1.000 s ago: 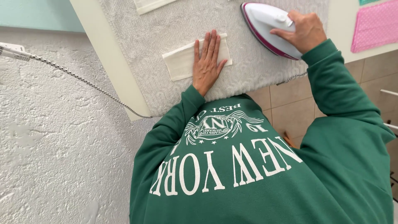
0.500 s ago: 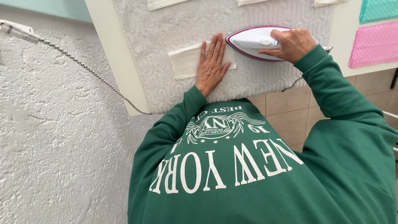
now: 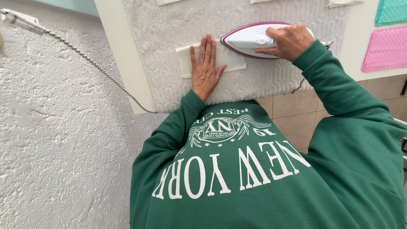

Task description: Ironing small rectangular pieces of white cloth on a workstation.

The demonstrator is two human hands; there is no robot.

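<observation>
A: Where is the cloth (image 3: 185,62) lying?

B: It is lying flat on the grey towel (image 3: 275,76) covering the desk (image 3: 116,51). It is looking thin, soft and light, so I think it is shifting easily.

A: And the hands?

B: The left hand (image 3: 205,70) is pressing it, open, fingers spread. The right hand (image 3: 288,42) is closing its grip on the iron (image 3: 243,40), touching the cloth's right end. The handle seems the safe place to hold.

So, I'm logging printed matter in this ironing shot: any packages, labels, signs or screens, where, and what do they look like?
No packages, signs or screens.
Sweatshirt print: white lettering and an emblem on the green chest, bottom centre, below the left hand.
Possible label: small dark marks on the white plug body, top left; too small to tell.
</observation>
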